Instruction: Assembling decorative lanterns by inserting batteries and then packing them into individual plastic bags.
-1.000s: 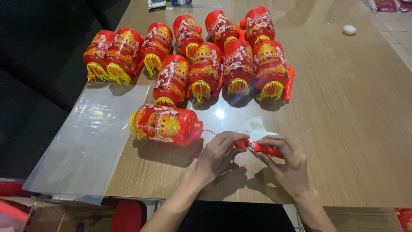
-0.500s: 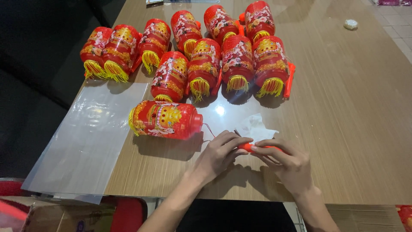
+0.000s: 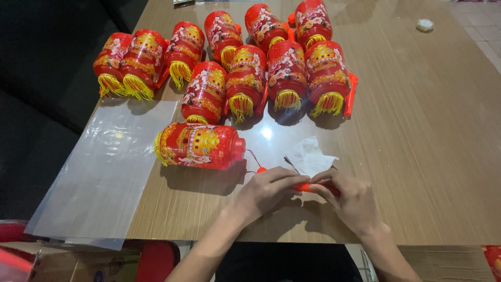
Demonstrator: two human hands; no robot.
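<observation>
As before, left hand and right hand grip orange handle, now mostly covered by fingers.

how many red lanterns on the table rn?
11. One lantern lies alone near the hands. Three sit mid-row, one at right. Back row. None looks hidden.

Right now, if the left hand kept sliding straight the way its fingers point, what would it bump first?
Probably the right hand: the left hand points rightward along the orange stick both are holding, fingertips nearly meeting.
</observation>
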